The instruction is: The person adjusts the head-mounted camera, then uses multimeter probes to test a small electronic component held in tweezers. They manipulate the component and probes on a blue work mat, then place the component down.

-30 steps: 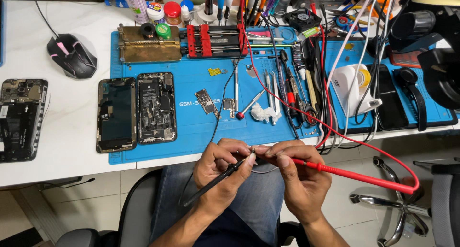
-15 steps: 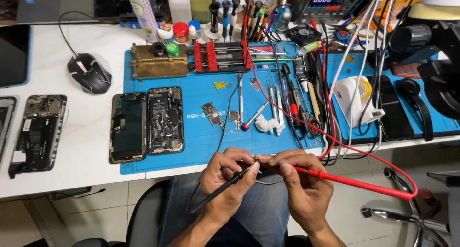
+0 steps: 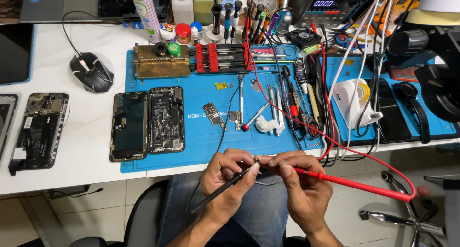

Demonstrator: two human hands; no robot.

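I have my left hand point(image 3: 229, 179) gripping the black probe point(image 3: 221, 191) and my right hand point(image 3: 301, 187) gripping the red probe point(image 3: 354, 183), tips meeting over my lap, just below the counter point(image 3: 72, 146) edge. Perhaps a tiny part sits between them. The opened phone point(image 3: 166, 119) on the blue mat point(image 3: 201, 141) waits untouched.

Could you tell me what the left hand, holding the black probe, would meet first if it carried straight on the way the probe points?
Probably the right hand: the left hand's black probe tip already meets its fingertips.
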